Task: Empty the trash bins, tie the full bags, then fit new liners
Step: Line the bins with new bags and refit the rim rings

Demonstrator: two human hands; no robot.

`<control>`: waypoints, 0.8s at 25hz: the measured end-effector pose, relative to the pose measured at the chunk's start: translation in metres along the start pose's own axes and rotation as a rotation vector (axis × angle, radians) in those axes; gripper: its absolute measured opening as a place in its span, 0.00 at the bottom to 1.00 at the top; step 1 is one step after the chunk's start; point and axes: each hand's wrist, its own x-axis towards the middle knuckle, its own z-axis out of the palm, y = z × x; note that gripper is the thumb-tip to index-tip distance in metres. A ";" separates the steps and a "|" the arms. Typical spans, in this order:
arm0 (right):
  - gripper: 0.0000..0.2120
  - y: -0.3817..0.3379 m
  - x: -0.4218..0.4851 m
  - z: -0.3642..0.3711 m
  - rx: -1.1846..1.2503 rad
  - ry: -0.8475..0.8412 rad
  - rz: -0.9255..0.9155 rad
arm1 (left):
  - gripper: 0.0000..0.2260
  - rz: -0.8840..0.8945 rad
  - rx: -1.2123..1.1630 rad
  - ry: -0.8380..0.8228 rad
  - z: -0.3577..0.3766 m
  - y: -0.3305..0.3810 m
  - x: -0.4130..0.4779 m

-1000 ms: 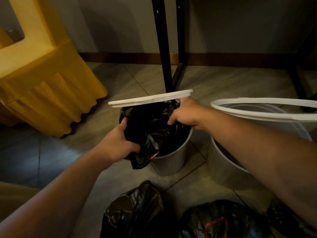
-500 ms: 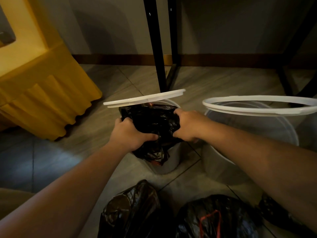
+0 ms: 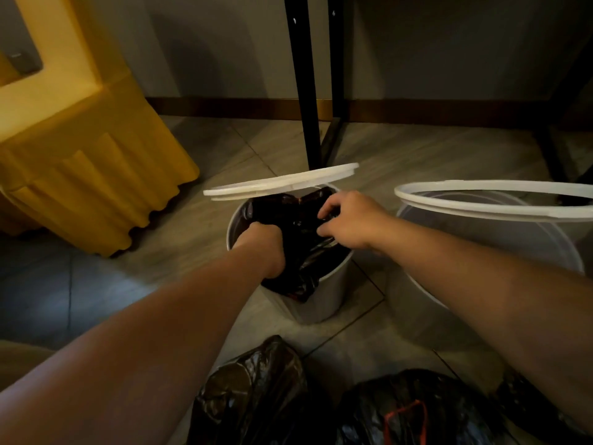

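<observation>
Head view: A person fits a black liner (image 3: 308, 264) into a small white bin (image 3: 327, 293) that stands on the tiled floor (image 3: 401, 149), in front of a black metal frame leg (image 3: 305, 91) and near a yellow draped stand (image 3: 90, 162). The left hand (image 3: 264, 248) grips a bunch of the plastic at the bin's near rim, fingers curled round it. The right hand (image 3: 349, 220) pinches the liner toward the far rim, fingers bent on the film. The bin's white ring lid (image 3: 282, 184) sits tilted above the mouth.

Two filled black bags (image 3: 253, 390) (image 3: 414, 409) lie on the floor nearest the person, so emptying and tying appear done. The larger bin (image 3: 513, 252) to the right appears unlined under its raised ring (image 3: 481, 197), so it likely comes next.

The small bin stands upright, long axis vertical, mouth up; a fold of the liner hangs over its near rim.
</observation>
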 end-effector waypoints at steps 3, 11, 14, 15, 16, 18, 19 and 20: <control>0.12 -0.002 0.002 0.016 -0.352 0.076 -0.147 | 0.19 0.000 0.024 0.101 0.009 0.000 -0.002; 0.25 0.018 0.013 0.011 -0.302 0.138 -0.021 | 0.19 -0.074 -0.663 0.332 0.003 -0.026 -0.039; 0.30 0.026 0.009 0.005 0.108 0.190 0.066 | 0.32 -0.095 -0.888 0.317 0.016 -0.042 -0.061; 0.30 0.028 0.006 0.005 0.237 0.196 0.088 | 0.33 -0.117 -0.937 0.338 0.022 -0.047 -0.066; 0.30 0.030 0.002 0.005 0.359 0.200 0.111 | 0.32 -0.135 -0.999 0.365 0.030 -0.052 -0.070; 0.30 0.033 -0.005 0.002 0.502 0.212 0.155 | 0.24 -0.174 -1.098 0.428 0.042 -0.058 -0.075; 0.29 0.034 -0.009 0.002 0.506 0.226 0.159 | 0.20 -0.212 -1.072 0.457 0.046 -0.060 -0.077; 0.28 0.036 -0.013 0.004 0.465 0.252 0.148 | 0.16 -0.245 -0.987 0.484 0.052 -0.062 -0.079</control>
